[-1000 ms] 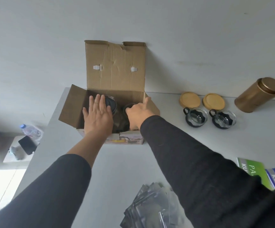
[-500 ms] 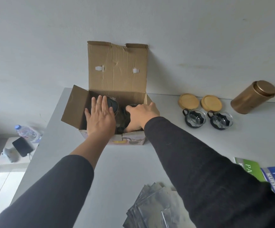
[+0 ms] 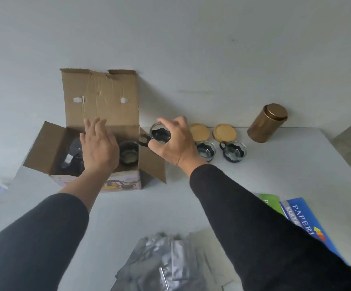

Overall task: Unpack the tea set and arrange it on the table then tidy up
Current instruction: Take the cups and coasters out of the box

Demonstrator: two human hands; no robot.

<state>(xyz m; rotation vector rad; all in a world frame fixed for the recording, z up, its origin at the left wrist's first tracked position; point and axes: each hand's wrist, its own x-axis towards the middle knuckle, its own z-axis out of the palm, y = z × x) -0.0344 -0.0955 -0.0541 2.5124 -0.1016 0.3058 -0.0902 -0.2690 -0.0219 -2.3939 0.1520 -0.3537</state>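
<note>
Right hand (image 3: 171,143) was gripping a glass cup (image 3: 160,134) just right of the cardboard box (image 3: 99,143). Left hand (image 3: 99,145) hovered over the box, fingers spread, holding nothing, another cup (image 3: 128,154) just right of it.

We see the scene in soft, even daylight, rather cool and flat, with no hard glare; only the brass tin (image 3: 267,123) carries a dull sheen, and the foil bags (image 3: 166,267) a faint grey shine. Shadows are weak and diffuse: we find a pale one on the wall right of the box (image 3: 99,131), dark inside it, and a soft one under the right hand (image 3: 171,141). The left hand (image 3: 99,143) is a little smeared by motion, the whole picture is slightly soft, and the wide lens bends the table (image 3: 275,175) edges and stretches the sleeves near the bottom corners.
</note>
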